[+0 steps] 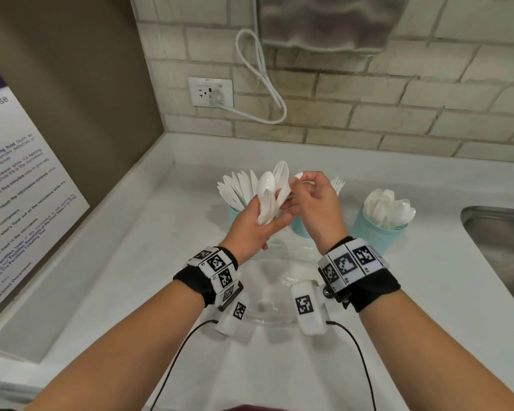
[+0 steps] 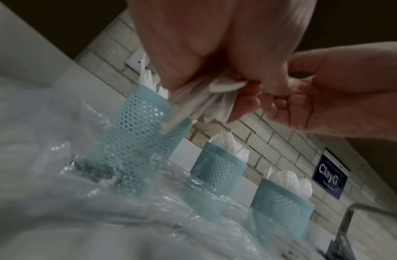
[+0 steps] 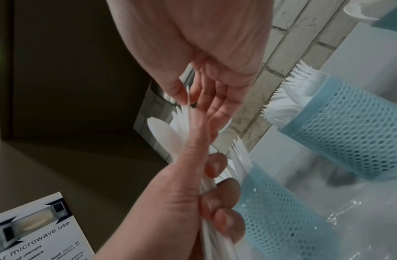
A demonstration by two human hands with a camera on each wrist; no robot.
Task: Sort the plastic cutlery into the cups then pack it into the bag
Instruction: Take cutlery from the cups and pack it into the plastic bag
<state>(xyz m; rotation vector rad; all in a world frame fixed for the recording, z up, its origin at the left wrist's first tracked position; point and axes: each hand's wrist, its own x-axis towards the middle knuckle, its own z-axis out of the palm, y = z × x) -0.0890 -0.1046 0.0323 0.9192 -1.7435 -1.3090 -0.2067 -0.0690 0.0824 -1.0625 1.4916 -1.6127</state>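
Above the white worktop [image 1: 368,292], in front of three blue mesh cups, my left hand [image 1: 250,229] curls its grip round a bundle of white plastic spoons [image 1: 272,191], bowls fanned upward. My right hand [image 1: 315,206] pinches the bowl of one spoon at the top of the fan, fingertips [image 3: 182,95] pressed on its edge.

I judge the bundle could slip: the handles are smooth and splay loosely below my left palm, so tugging one spoon may drag its neighbours out onto the worktop.

The clear plastic bag [image 1: 276,289] lies crumpled and flat beneath my wrists. It looks flimsy, and its mouth may need opening before anything goes in.

The knife cup [image 1: 235,212] stands just behind my left hand, the fork cup [image 2: 217,167] behind my right, and the spoon cup [image 1: 377,232] well to the right, near a steel sink [image 1: 499,241]. A careless swing could topple a cup.
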